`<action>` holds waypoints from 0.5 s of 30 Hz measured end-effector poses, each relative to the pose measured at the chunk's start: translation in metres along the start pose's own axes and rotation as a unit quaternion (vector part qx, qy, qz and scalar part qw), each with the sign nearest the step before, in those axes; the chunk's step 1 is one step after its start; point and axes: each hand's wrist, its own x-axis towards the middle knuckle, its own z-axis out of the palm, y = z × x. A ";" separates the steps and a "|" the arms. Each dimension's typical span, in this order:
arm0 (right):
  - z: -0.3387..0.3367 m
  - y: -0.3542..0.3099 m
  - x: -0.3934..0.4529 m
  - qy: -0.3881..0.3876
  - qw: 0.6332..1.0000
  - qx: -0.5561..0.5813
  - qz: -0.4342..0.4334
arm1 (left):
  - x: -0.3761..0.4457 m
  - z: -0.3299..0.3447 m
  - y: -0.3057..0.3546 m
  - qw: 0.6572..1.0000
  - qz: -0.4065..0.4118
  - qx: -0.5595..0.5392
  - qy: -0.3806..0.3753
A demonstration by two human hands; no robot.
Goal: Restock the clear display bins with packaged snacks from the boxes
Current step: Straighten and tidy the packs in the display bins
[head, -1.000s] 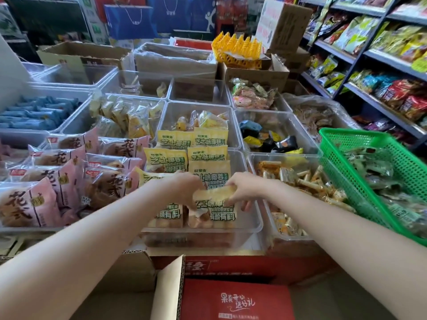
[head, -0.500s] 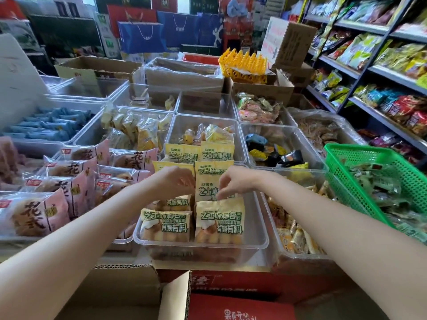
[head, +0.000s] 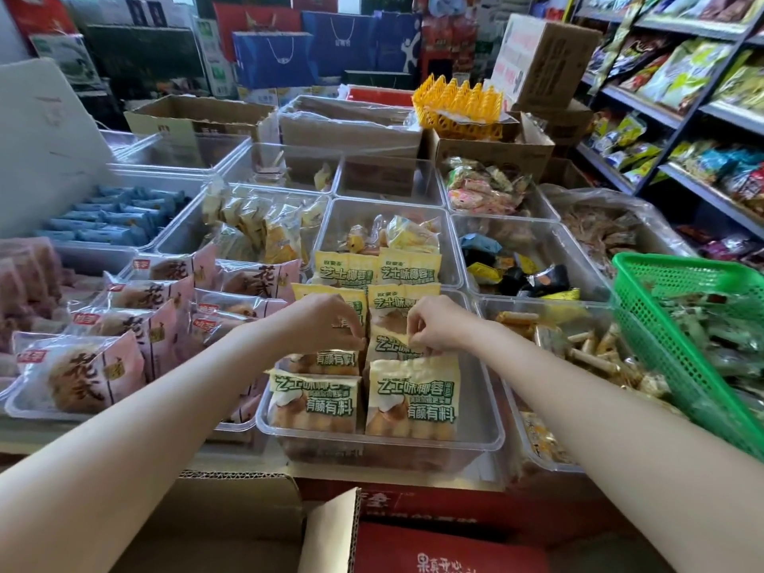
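The yellow snack packets (head: 413,397) are stood in two rows inside the near clear bin (head: 483,432), and the rows are carried on into the clear bin behind (head: 448,241), where loose yellow-wrapped pieces are also kept at the back. The top edge of a packet in the second rank is pinched by the right hand (head: 434,326), its fingers curled down onto the wrapper; the left hand (head: 326,322) is curled over the top of the neighbouring packet in the left row, and that packet appears to be grasped, though the fingertips are hidden. To the left, pink pastry packets (head: 82,374) are lined up in a clear tray (head: 25,409), with blue packets (head: 111,221) held in a bin further back. To the right, a bin of stick-shaped wrapped snacks (head: 587,349) is set just beside the near bin, and dark and yellow wrapped sweets (head: 525,275) are kept in the bin behind it. A green mesh basket (head: 661,324) of green-wrapped items is tilted over the right edge of the bins. An open cardboard box (head: 231,514) and a red carton (head: 446,552) are seen in the foreground below the bins. Bagged goods are stacked on the shelves (head: 682,117) at the right.
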 end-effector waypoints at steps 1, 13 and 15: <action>-0.002 0.003 -0.002 0.006 1.000 0.028 0.002 | 0.003 -0.001 0.002 1.000 -0.003 -0.014 0.001; 0.005 -0.006 0.003 0.014 0.997 0.081 -0.001 | 0.026 0.014 -0.015 0.990 -0.070 0.122 -0.020; 0.007 -0.004 0.003 0.002 0.996 0.088 0.007 | 0.035 0.017 -0.015 0.991 -0.079 0.103 0.017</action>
